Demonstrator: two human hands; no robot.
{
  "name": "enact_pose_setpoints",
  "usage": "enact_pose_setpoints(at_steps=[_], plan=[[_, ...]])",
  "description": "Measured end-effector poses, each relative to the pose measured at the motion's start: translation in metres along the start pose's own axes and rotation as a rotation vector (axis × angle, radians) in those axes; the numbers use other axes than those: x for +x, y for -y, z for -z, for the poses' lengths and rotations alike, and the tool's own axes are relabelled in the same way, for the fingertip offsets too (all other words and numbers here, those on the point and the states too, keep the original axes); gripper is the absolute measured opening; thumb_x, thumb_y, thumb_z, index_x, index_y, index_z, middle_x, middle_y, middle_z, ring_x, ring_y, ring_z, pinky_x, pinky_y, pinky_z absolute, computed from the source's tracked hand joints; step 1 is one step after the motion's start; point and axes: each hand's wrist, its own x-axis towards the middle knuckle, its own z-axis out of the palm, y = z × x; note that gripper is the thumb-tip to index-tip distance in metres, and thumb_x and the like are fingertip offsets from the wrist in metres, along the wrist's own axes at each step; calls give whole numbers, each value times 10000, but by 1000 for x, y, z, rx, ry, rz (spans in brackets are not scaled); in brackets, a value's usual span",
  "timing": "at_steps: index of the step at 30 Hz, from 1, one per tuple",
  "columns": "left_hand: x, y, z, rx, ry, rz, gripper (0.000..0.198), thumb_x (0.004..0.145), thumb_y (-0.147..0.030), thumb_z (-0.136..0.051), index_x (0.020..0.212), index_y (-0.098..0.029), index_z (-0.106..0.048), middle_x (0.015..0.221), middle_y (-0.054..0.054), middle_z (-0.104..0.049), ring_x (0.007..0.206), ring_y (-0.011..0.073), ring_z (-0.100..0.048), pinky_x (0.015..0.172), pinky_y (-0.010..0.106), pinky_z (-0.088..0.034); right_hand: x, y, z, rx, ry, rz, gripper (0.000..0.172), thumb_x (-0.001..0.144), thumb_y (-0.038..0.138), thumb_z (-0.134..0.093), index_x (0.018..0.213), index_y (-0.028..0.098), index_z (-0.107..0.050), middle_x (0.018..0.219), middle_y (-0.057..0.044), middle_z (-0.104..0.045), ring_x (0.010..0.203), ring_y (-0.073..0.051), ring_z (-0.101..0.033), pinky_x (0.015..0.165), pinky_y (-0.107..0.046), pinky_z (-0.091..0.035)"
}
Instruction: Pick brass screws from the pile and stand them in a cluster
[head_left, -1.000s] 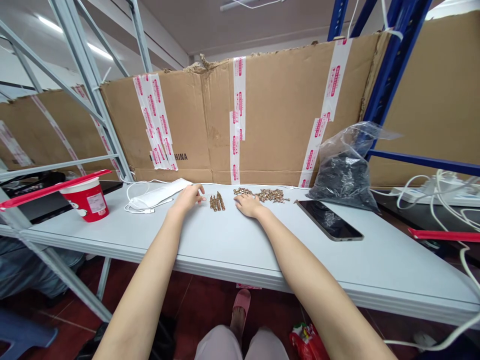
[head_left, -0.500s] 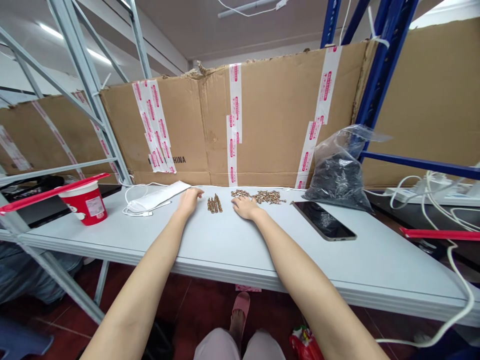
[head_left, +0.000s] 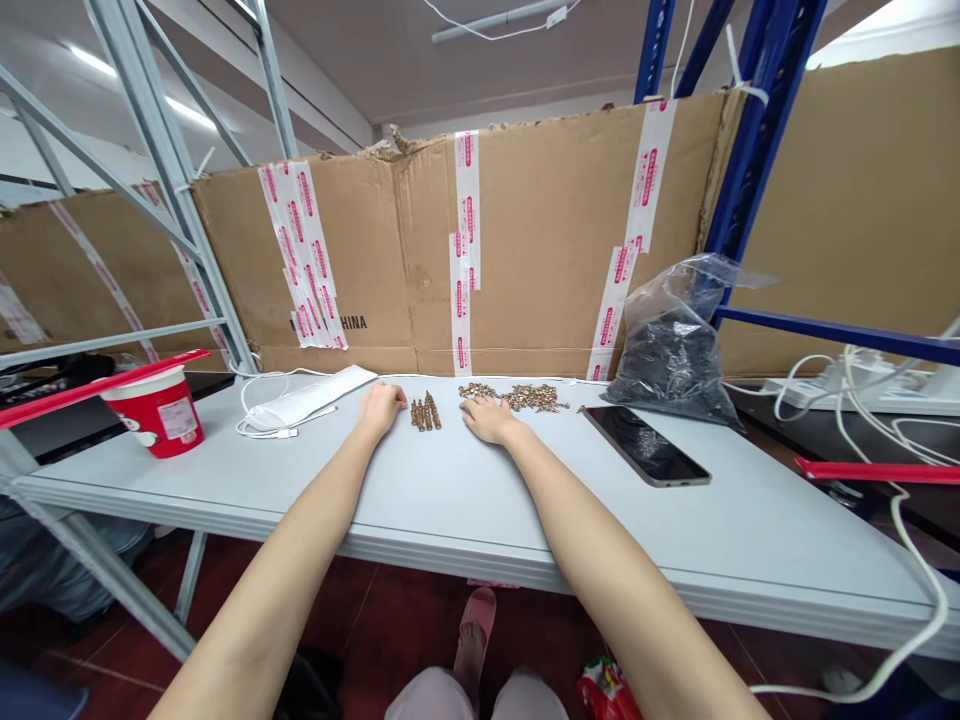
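Note:
My left hand point(head_left: 382, 408) rests on the table just left of short rows of small gold-coloured metal pieces point(head_left: 426, 413). Its fingers are curled together, and what they may hold is too small to make out. Across from it, my right hand point(head_left: 487, 419) lies palm down at the near left edge of a loose heap of similar small gold-coloured pieces point(head_left: 534, 398). The right fingers are stretched out towards the left with nothing visible in them. A smaller cluster of the pieces point(head_left: 475, 390) shows just behind that hand.
A phone point(head_left: 646, 446) lies right of the heap, before a clear plastic bag of black material point(head_left: 675, 365). On the left are a white cable point(head_left: 262, 431), a white flat item point(head_left: 311, 398) and a red cup point(head_left: 166, 415). Taped cardboard point(head_left: 540, 240) stands behind the table point(head_left: 450, 490).
The left fingers, stretched towards the rows before, are now more curled. My right hand stays beside the heap. The whole view has shifted slightly.

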Motion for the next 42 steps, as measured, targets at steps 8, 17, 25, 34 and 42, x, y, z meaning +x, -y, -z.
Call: enact_pose_setpoints(at_steps=[8, 17, 25, 34, 42], plan=[[-1, -2, 2, -27, -27, -67, 94, 735, -221, -563, 747, -208, -655, 859, 56, -634, 910, 230, -519, 752, 309, -405, 1, -1, -1, 7, 1, 3, 414, 881, 322, -264, 1247, 231, -433, 1329, -92, -421, 1206, -244, -370, 982, -502, -224], [-4, -2, 1, -78, 25, -47, 125, 740, -217, -555, 789, -199, -669, 841, 56, -641, 805, 183, -560, 707, 272, -410, 0, -1, -1, 2, -1, 7, 413, 882, 311, -261, 1248, 224, -432, 1326, -97, -423, 1201, -248, -372, 971, -499, -236], [-1, 5, -4, -50, 9, -115, 126, 735, -194, -541, 766, -193, -662, 866, 66, -627, 867, 201, -540, 756, 294, -419, 0, 1, 1, -13, 6, 1, 413, 885, 312, -262, 1252, 221, -430, 1331, -97, -418, 1198, -251, -378, 972, -488, -252], [3, 9, -9, -19, 59, -201, 217, 772, -215, -492, 861, -195, -688, 919, 82, -608, 962, 222, -486, 839, 320, -404, -2, 2, 2, -25, 17, -5, 416, 888, 315, -256, 1259, 227, -420, 1350, -90, -395, 1210, -248, -368, 971, -483, -255], [2, 11, -10, 1, 31, -206, 261, 779, -168, -456, 950, -188, -652, 1015, 92, -546, 1009, 241, -446, 840, 349, -404, -4, 1, 7, -73, -95, -33, 363, 849, 255, -345, 1173, 220, -506, 1262, -96, -490, 1163, -251, -401, 961, -482, -248]])
